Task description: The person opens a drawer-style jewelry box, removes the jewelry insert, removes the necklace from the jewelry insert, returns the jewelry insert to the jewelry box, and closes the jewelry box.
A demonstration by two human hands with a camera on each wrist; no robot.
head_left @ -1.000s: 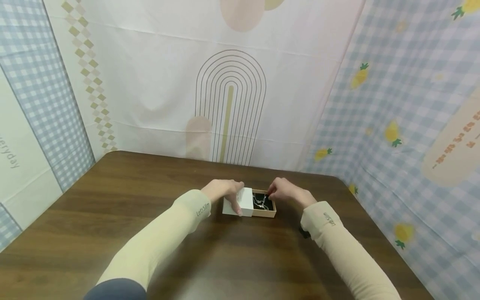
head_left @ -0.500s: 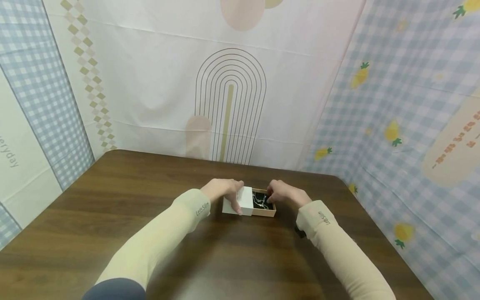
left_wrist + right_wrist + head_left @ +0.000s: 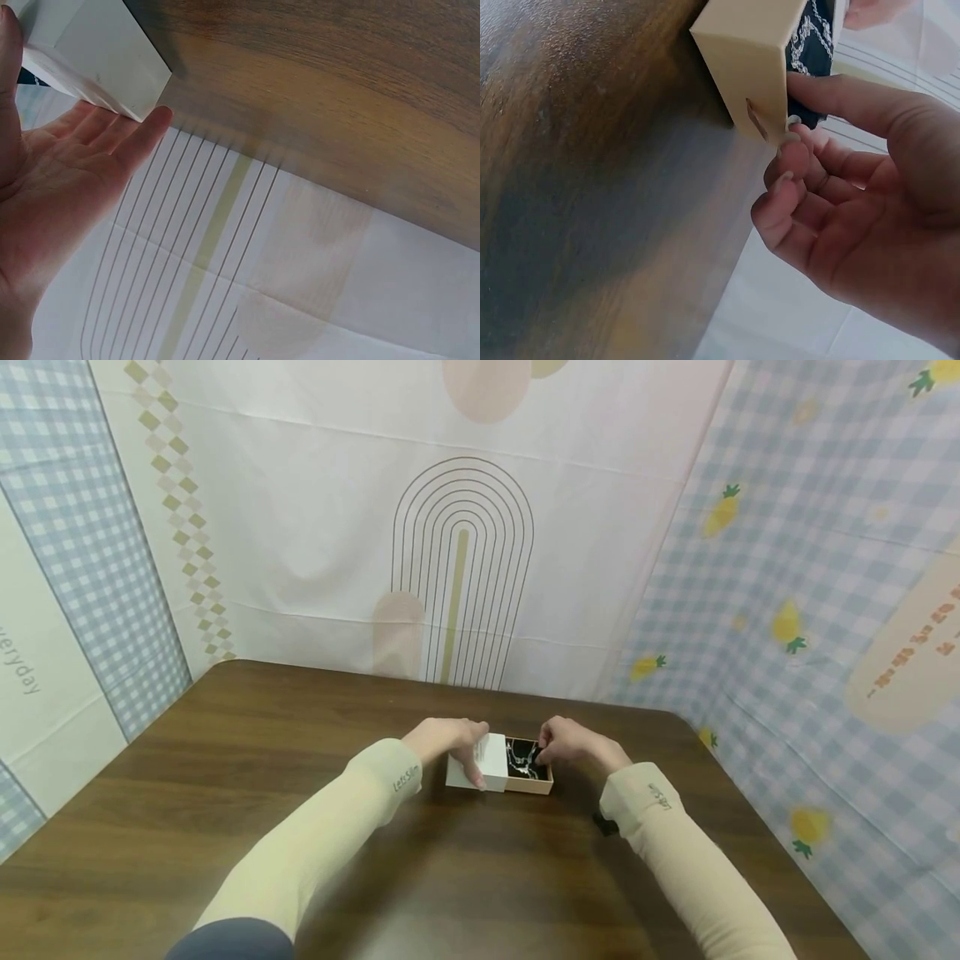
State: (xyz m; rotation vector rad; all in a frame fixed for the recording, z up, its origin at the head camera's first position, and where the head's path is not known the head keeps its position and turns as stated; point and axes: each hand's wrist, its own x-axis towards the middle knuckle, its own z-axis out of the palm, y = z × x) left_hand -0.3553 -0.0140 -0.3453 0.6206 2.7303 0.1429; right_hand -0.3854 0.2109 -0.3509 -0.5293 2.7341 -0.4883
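Note:
A small slide-out box lies near the table's far edge, its tan drawer (image 3: 529, 786) partly out to the right of its white sleeve (image 3: 492, 758). Inside the drawer, a black insert (image 3: 517, 748) bears a silver chain necklace (image 3: 801, 41). My left hand (image 3: 455, 746) grips the white sleeve across its width, thumb on the near side and fingers on the far side. At the drawer's right end, my right hand (image 3: 567, 741) pinches the black insert's edge, thumb over its top face; the other fingers curl beside the tan end wall. That wall shows a small slot in the right wrist view.
The dark brown wooden table (image 3: 300, 727) extends around the box. Behind it hangs a white patterned cloth (image 3: 315, 527); a blue checked cloth (image 3: 780, 568) hangs along the right side. A black thing (image 3: 606, 824) shows beneath the right cuff.
The right hand shifts slightly at the drawer's right end, and the black insert with the necklace appears higher in the drawer. The left hand and the white sleeve stay in place.

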